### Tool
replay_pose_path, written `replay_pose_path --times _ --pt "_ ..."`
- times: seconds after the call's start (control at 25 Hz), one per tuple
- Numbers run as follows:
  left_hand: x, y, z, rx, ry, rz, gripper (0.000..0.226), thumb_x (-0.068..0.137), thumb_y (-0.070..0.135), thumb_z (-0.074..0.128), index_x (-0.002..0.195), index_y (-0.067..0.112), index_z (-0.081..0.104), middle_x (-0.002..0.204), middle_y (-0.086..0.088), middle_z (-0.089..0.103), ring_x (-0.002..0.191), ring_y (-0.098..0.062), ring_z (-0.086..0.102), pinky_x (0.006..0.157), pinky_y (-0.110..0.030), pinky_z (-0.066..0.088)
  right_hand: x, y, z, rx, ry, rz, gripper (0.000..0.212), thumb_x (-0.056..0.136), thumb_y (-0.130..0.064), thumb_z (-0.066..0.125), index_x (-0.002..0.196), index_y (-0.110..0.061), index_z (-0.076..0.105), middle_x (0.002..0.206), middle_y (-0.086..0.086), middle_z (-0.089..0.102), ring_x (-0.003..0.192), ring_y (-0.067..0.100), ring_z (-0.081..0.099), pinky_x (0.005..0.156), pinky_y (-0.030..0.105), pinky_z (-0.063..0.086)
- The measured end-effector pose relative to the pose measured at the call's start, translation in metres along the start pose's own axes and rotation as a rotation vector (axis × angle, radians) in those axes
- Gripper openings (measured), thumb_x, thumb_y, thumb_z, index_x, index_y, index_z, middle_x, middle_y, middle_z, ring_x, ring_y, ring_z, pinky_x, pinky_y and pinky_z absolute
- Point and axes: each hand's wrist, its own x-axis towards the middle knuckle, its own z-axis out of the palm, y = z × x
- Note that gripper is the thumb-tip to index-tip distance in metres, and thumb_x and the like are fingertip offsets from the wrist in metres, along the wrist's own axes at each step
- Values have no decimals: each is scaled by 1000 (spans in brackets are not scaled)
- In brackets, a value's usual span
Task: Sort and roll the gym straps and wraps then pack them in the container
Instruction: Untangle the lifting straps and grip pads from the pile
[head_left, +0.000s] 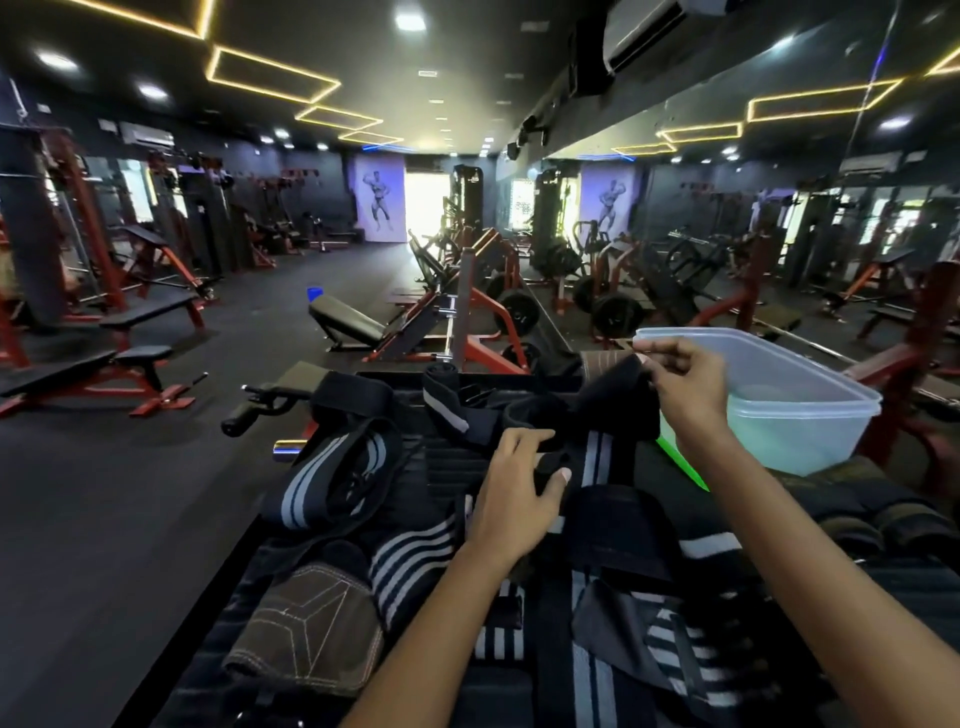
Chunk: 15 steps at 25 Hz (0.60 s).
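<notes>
1. Black strap (613, 400): right hand (685, 384) pinches its far end raised; left hand (511, 499) grips the near end on the surface.
2. Step: sorting, likely pre-roll. Next: pull flat, roll tight.
3. Container (810, 415) just right, looks empty; striped wraps (410, 566) loose around.

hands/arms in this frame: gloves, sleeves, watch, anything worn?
Nothing worn that shows. Left hand and right hand are bare: no gloves, rings or tape visible. Both forearms are bare to the frame edge, with no sleeve, watch or wristband in view. Fingernails look short and plain.
</notes>
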Motion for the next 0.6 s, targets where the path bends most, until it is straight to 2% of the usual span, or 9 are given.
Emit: replay_pose_path --times 0.16,0.24,0.32,0.4,0.52,0.6 --pt "6 11 -5 -209 13 -59 44 92 29 63 133 24 50 131 7 44 115 -9 49 85 -11 40 -20 -16 -10 148 19 4 15 86 5 63 96 -2 71 82 4 69 73 10 62 67 19 50" --pt "12 15 -8 -288 9 -37 43 92 30 63 133 26 51 133 9 44 116 -6 48 84 -10 42 -28 -23 -14 238 38 -54 16 87 6 61 94 -5 70 85 2 69 77 8 64 71 18 52" --pt "16 14 -11 -357 8 -20 42 92 31 62 133 31 51 134 13 44 119 -2 47 92 -24 48 -33 -30 -16 328 42 -133 20 88 6 60 91 -11 69 86 -2 71 82 5 66 76 18 53" --pt "16 14 -12 -372 -10 -17 45 92 32 61 134 37 47 135 16 43 120 0 46 94 -31 50 -33 -35 -16 420 35 -187 21 89 6 60 92 -13 70 86 -7 73 87 7 66 81 21 53" --pt "16 15 -15 -398 -17 -17 45 93 31 61 132 44 44 137 17 42 121 -1 47 91 -30 53 -35 -38 -14 515 13 -206 16 85 -3 66 92 -15 73 91 -2 73 92 16 65 86 27 54" --pt "16 16 -17 -422 32 0 47 93 29 61 134 45 42 139 17 40 122 0 47 90 -28 53 -41 -41 -13 609 -17 -167 14 76 -11 70 86 -19 76 88 -3 74 90 13 66 83 24 53"
